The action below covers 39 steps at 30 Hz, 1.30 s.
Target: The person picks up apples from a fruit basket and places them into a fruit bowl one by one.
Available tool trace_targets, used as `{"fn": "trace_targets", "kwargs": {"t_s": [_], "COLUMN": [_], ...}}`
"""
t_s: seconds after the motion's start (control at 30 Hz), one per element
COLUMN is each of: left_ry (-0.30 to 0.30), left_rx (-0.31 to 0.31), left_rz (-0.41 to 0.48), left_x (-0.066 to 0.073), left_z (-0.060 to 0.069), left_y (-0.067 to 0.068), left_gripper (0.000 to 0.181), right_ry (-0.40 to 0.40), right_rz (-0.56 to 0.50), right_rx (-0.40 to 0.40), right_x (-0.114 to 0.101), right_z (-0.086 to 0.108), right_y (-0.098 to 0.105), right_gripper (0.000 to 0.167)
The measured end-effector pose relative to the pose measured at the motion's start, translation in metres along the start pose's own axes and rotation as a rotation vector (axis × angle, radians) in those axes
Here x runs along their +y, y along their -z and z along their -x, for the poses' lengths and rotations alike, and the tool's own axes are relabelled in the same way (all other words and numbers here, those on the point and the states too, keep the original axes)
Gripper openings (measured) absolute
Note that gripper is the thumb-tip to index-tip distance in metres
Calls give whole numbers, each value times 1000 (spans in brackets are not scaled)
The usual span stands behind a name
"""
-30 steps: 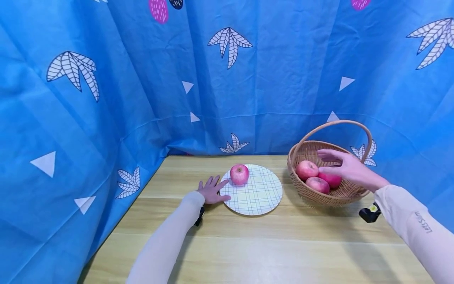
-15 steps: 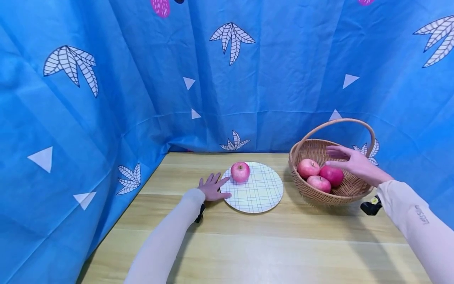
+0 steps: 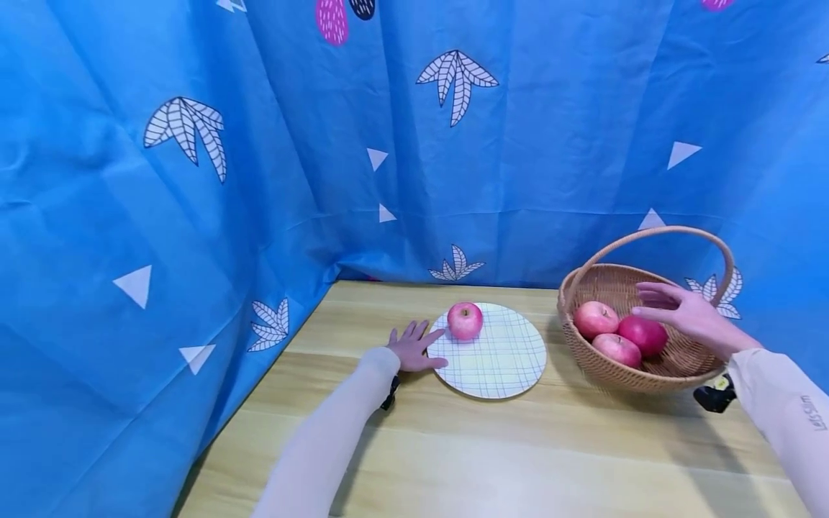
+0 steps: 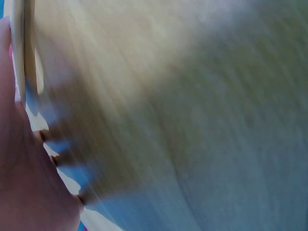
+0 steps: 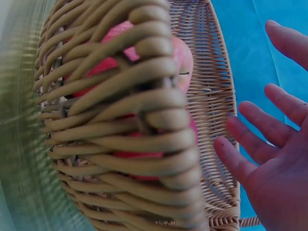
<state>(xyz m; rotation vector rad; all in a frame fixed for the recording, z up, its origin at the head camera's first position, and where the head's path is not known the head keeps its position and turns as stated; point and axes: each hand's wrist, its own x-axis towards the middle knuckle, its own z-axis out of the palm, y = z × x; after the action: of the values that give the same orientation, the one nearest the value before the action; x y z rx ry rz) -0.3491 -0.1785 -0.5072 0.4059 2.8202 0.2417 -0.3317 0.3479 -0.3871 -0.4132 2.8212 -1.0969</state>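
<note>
My left hand (image 3: 416,349) lies with spread fingers at the left edge of a round checked plate (image 3: 501,363), thumb and forefinger over its rim. On that plate, toward its upper left, sits a pink-red apple (image 3: 465,321). My right hand (image 3: 688,314) hovers over a wicker basket (image 3: 609,363), fingers extended and apart, holding nothing. Inside the basket rest a pale red apple (image 3: 595,319), another apple (image 3: 617,350) in front, and a deeper red apple (image 3: 644,334) nearest the hand. The right wrist view shows the spread fingers (image 5: 260,127) beyond the basket's near rim.
The basket's tall arched handle (image 3: 660,230) rises behind my right hand. A blue patterned curtain (image 3: 440,180) hangs along the back and left of the wooden table (image 3: 492,460). Table surface separates the plate from the basket.
The head view has swung slightly left, so everything sits further right in it. My right hand has drawn back a little from the apples, uncovering the deeper red one. The left hand stays at the plate.
</note>
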Motion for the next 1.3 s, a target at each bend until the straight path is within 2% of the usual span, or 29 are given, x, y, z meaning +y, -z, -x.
{"fn": "trace_targets", "kwargs": {"t_s": [0.1, 0.23, 0.47, 0.73, 1.07, 1.13, 1.3], "left_ry": [-8, -4, -8, -5, 13, 17, 5], "left_rx": [-11, -13, -14, -22, -40, -50, -39], "left_rz": [13, 7, 6, 0, -15, -22, -22], "left_x": [12, 15, 4, 14, -3, -4, -3], "left_z": [3, -2, -16, -3, -21, -20, -10], "left_y": [1, 1, -6, 10, -6, -6, -4], "left_gripper": [91, 91, 96, 87, 94, 94, 92], "right_ry": [-3, 1, -1, 8, -38, -46, -59], "right_rz": [24, 22, 30, 36, -29, -46, -75], "right_rx": [2, 2, 0, 17, 17, 9, -1], "right_x": [5, 6, 6, 9, 22, 24, 27], "right_z": [3, 0, -7, -9, -17, -17, -16], "right_y": [5, 9, 12, 14, 5, 2, -3], "right_gripper": [75, 74, 75, 75, 76, 77, 78]}}
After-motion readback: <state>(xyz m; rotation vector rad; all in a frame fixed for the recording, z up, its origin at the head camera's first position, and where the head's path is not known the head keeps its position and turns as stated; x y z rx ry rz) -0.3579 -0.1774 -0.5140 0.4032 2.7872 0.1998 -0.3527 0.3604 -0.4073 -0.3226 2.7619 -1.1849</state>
